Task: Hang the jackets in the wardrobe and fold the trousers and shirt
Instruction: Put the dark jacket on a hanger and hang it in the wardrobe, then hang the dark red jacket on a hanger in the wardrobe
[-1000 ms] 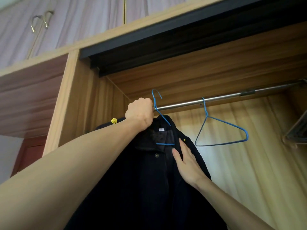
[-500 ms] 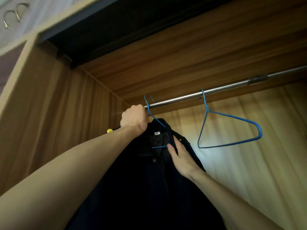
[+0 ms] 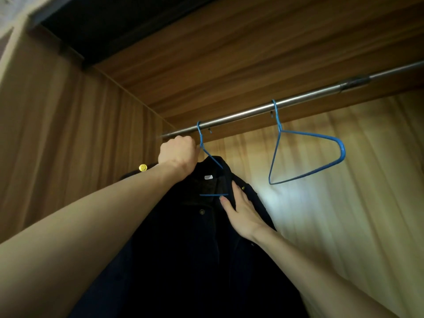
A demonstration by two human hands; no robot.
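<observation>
Dark jacket (image 3: 183,237) hangs on a blue hanger (image 3: 207,154) hooked over the rail (image 3: 309,99); left hand (image 3: 177,156) fingers curl round its neck, right hand (image 3: 243,214) fingers press flat, together.

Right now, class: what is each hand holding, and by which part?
The left hand grips the jacket's blue hanger by its neck, just under the hook on the rail. The right hand holds nothing; its straight fingers rest on the dark jacket front.

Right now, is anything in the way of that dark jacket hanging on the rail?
Nothing visible. The dark jacket's hanger hook already sits over the rail; the empty hanger hangs apart, further right.
</observation>
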